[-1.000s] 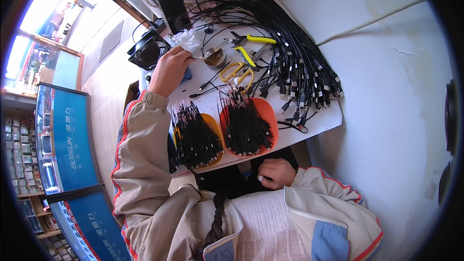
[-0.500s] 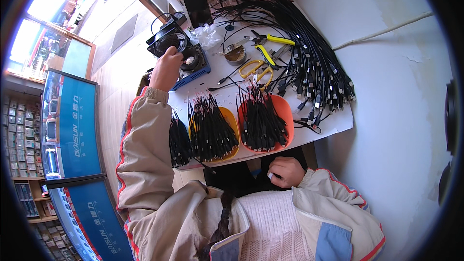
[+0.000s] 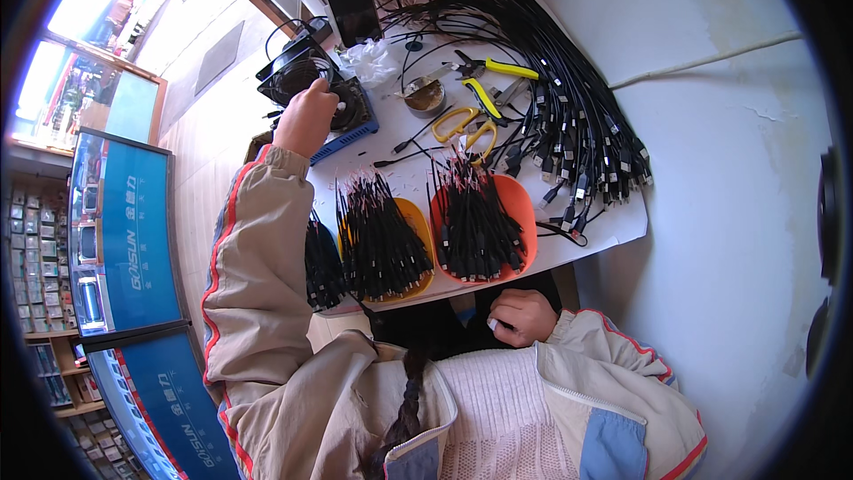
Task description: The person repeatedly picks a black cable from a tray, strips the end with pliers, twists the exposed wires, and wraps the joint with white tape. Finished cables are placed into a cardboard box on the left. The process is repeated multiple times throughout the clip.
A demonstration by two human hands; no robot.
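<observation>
Where the left hand reaches: one blue device, at the left of the table, beside a black fan. Step in hand, as judged: work at the device. Next move calls for careful fingertip placement between device and fan. Left grip: fingers drawn together; whether pinching anything, cannot tell. Right hand: curled near the lap, contents hidden.

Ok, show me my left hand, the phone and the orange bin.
Left hand (image 3: 306, 119), head view: back of the hand.
Phone (image 3: 352, 5), head view: dark screen.
Orange bin (image 3: 517, 198), head view: bare inner wall.
</observation>
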